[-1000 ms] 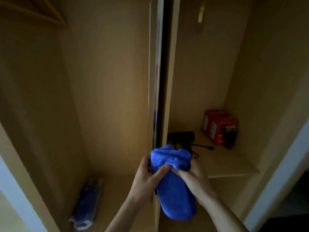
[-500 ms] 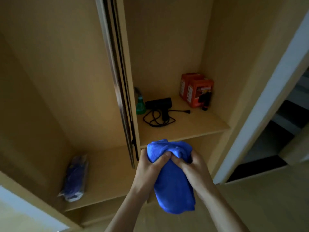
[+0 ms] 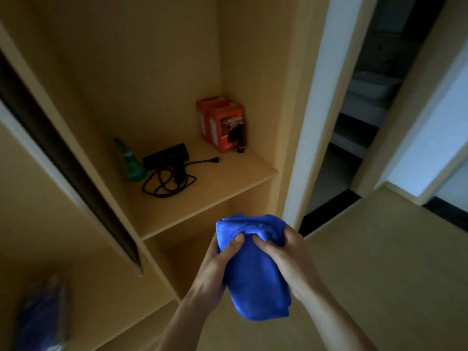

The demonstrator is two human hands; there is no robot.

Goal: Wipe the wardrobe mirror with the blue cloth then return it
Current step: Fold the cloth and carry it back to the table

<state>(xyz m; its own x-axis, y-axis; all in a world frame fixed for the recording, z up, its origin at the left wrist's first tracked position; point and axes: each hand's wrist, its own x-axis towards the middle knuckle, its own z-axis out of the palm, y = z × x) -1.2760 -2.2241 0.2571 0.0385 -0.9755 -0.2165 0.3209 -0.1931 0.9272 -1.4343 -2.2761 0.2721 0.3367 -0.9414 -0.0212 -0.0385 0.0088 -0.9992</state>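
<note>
Shelf: front right bare; dryer and bottle crowd left, boxes far right corner.

The cloth sits at 6 o'clock in the view, gripped by the left hand at its 9 o'clock side and by the right hand at its 3 o'clock side. On the shelf behind, toward 11 o'clock, lies a hair dryer. A bottle stands just beside it at 9 o'clock, and the boxes stand at 2 o'clock. A bundle lies at 8 o'clock.
</note>
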